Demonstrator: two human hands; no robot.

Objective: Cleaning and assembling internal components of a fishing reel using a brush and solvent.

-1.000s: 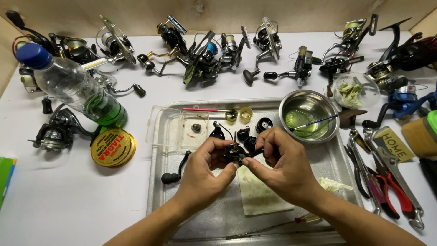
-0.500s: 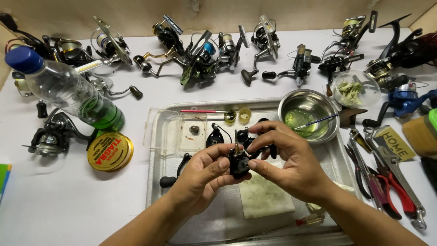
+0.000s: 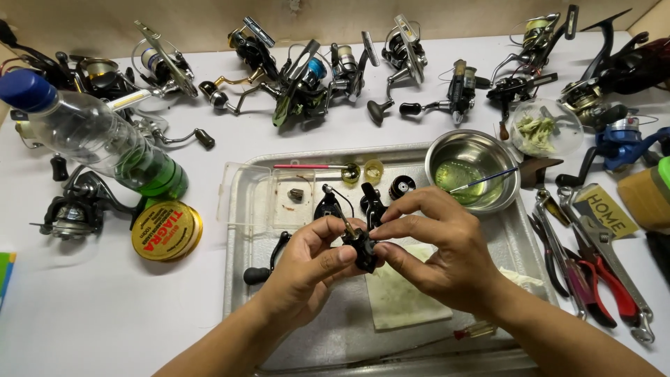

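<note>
My left hand (image 3: 307,269) and my right hand (image 3: 436,244) meet over a metal tray (image 3: 241,279), both pinching a small black reel part (image 3: 363,250) with a thin metal shaft sticking up from it. The fingertips of both hands close around the part, which hangs above the tray. Just behind the hands lie other black reel pieces (image 3: 373,199) and a black crank handle (image 3: 269,262) on the tray. A pale folded cloth (image 3: 405,300) lies under my right hand.
A steel bowl (image 3: 474,174) with yellowish liquid and a thin brush sits at the tray's back right. Several fishing reels (image 3: 307,70) line the table's far side. A plastic bottle (image 3: 98,139), a yellow round tin (image 3: 166,230) and a reel lie left; pliers (image 3: 593,272) right.
Both hands have stayed over the tray, turning the black part between the fingers; the right hand's fingers now reach over its top. The view has shifted slightly.
</note>
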